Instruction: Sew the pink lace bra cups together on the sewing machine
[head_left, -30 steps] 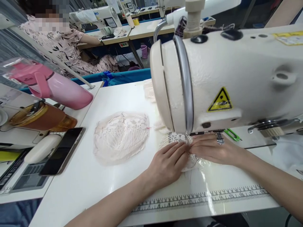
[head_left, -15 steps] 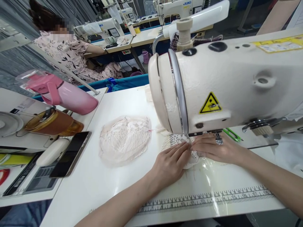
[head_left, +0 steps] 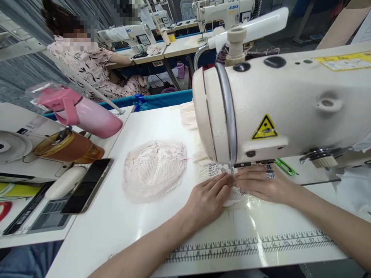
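Note:
White lace fabric (head_left: 233, 199) lies under the needle end of a sewing machine (head_left: 290, 104). My left hand (head_left: 210, 195) has its fingers bent together on the lace, gripping it just left of the needle. From the right, my right hand (head_left: 265, 184) holds the same lace, its fingers long and pressed together. Both sets of fingertips nearly meet at the presser foot, and the machine head partly hides the stitching spot. A separate pale lace cup piece (head_left: 155, 172) rests flat on the table (head_left: 116, 231) to the left.
A phone (head_left: 87, 187), a white mouse-shaped object (head_left: 66, 182), an amber cup (head_left: 69, 146) and a pink bottle (head_left: 84, 114) stand at the left. Green thread snips (head_left: 285, 166) lie behind my right hand. A ruler strip (head_left: 249, 247) runs along the front edge. A person (head_left: 84, 65) sits beyond.
The camera view has shifted a little, so the machine appears farther right. More pale fabric shows behind the machine head. Both hands stay at the needle with hardly any movement.

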{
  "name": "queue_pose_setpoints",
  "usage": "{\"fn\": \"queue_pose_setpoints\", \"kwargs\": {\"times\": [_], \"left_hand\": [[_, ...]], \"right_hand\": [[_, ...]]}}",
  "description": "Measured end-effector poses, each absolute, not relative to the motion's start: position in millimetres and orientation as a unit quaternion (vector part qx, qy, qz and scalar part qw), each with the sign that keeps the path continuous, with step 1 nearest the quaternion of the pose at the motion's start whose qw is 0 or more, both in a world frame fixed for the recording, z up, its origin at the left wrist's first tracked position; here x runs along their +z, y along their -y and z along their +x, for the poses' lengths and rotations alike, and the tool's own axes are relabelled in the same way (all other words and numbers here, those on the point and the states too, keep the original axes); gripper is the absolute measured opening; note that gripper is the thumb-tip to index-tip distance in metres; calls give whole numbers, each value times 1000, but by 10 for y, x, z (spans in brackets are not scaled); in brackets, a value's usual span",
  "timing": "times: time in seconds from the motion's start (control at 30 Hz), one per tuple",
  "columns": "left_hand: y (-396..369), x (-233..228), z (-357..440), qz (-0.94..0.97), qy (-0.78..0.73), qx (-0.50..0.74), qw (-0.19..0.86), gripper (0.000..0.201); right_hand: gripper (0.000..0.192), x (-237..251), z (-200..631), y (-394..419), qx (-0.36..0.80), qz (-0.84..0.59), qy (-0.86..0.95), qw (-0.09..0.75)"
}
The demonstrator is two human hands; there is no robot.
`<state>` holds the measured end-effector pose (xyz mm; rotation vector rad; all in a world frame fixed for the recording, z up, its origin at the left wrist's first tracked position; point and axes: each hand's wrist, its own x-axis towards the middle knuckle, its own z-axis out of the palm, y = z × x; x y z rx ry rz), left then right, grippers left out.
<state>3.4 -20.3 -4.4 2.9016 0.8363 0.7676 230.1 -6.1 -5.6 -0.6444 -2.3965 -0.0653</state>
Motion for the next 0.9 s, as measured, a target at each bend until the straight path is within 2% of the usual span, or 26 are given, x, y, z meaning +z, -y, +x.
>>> {"fn": "queue_pose_setpoints", "kwargs": {"times": [0.1,0.23,0.43,0.6,0.77,0.9], "left_hand": [[196,-57,9,927,-282,249,15,18],[172,-67,-30,919,-315,237,21,14],[112,-81,-47,905,-342,251,10,23],[90,-81,-32,900,-357,251,-1,31],[93,-91,-30,901,-359,245,-7,25],[91,-100,-23,901,-362,240,-1,25]], "right_hand": [[23,-119,2255,52,12,-220,915,338],[26,-206,2203,66,19,-233,922,308],[30,-256,2143,99,-3,-269,930,250],[29,-286,2129,87,-17,-278,928,246],[31,-330,2159,85,-20,-294,919,263],[25,-332,2169,62,6,-292,917,270]]}}
